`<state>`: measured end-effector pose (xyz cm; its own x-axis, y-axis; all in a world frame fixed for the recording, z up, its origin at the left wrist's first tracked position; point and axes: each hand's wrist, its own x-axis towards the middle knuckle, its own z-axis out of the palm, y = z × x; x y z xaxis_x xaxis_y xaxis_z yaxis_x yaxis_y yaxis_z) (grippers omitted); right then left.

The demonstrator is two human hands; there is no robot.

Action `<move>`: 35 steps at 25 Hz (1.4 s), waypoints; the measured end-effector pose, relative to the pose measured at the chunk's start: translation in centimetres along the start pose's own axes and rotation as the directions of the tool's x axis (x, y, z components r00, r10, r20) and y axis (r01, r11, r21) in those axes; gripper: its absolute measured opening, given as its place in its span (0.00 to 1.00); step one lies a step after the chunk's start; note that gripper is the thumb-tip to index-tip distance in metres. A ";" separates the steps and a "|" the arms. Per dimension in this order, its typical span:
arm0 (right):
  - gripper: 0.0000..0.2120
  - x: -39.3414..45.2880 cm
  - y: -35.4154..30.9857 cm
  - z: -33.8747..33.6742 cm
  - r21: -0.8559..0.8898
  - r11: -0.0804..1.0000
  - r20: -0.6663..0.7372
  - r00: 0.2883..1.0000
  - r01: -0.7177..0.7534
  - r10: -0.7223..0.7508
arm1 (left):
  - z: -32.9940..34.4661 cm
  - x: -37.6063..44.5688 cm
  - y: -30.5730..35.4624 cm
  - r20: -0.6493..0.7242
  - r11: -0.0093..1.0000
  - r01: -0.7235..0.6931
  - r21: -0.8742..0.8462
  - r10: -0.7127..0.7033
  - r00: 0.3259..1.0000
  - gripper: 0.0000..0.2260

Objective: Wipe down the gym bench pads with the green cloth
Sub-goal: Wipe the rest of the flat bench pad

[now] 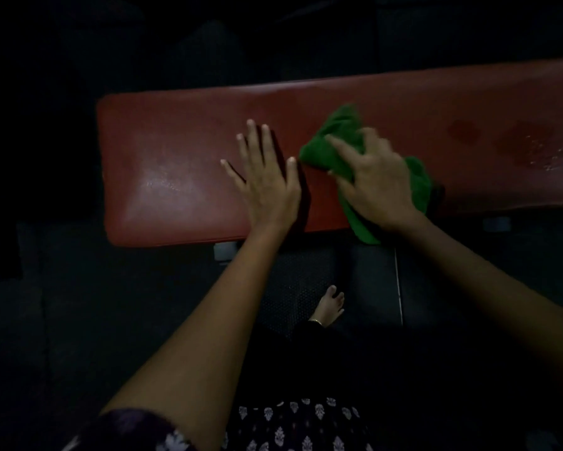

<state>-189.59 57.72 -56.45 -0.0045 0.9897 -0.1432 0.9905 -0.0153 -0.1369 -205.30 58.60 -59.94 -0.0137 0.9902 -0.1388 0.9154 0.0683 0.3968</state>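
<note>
A long red gym bench pad [176, 151] runs across the view from left to right. My left hand [267, 177] lies flat on the pad near its middle, fingers straight and spread. Just to the right, my right hand [374, 183] presses a crumpled green cloth [332, 141] onto the pad, fingers spread over it; the hand is blurred by motion. Part of the cloth hangs over the pad's near edge. Wet patches [530, 148] and droplets show on the pad further right.
The room is dark. Below the bench lies a black rubber floor mat [293, 288], and my bare foot [330, 307] stands on it. Grey bench brackets [224, 252] show under the pad's near edge. Beyond the bench all is black.
</note>
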 end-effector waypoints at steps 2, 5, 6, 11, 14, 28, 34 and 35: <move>0.24 1.1 1.6 -0.5 -0.051 0.968 0.047 0.968 0.247 -0.245 | 1.3 -0.3 0.7 0.002 0.996 -0.013 0.086 0.013 1.000 0.26; 0.23 5.4 5.2 -1.4 0.092 0.931 -0.038 0.933 -0.354 0.358 | 1.8 -0.2 0.7 -0.044 0.994 0.008 0.112 -0.003 0.999 0.27; 0.23 6.3 4.7 -1.7 0.157 0.857 -0.026 0.865 -0.491 0.501 | 1.8 -0.3 0.7 -0.052 0.993 0.012 0.116 -0.006 0.999 0.27; 0.23 7.3 -1.9 -1.1 0.036 0.983 0.082 0.980 0.180 -0.182 | 2.1 -0.3 0.8 -0.063 0.988 0.020 0.151 -0.010 0.998 0.27; 0.23 9.2 2.5 -1.8 0.032 0.999 0.073 0.997 -0.025 0.023 | 2.3 -0.3 0.8 -0.078 0.984 0.025 0.175 -0.011 0.997 0.27; 0.26 2.0 8.8 -1.4 0.101 0.894 0.005 0.899 -0.436 0.438 | 2.2 -0.2 1.1 -0.075 0.987 0.042 0.156 -0.030 0.997 0.27; 0.27 -2.9 4.8 0.2 0.035 0.992 0.005 0.993 0.119 -0.120 | 1.4 0.1 0.7 -0.049 0.997 0.047 0.067 -0.044 0.998 0.25; 0.27 -3.7 7.2 0.0 0.021 0.990 0.025 0.989 0.143 -0.143 | 1.1 0.3 1.0 -0.046 0.997 0.077 0.010 -0.076 0.996 0.25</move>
<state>-182.45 53.99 -56.95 -0.1497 0.9779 -0.1462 0.9765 0.1231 -0.1769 -203.92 58.83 -60.58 -0.1023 0.9867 -0.1266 0.9154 0.1432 0.3762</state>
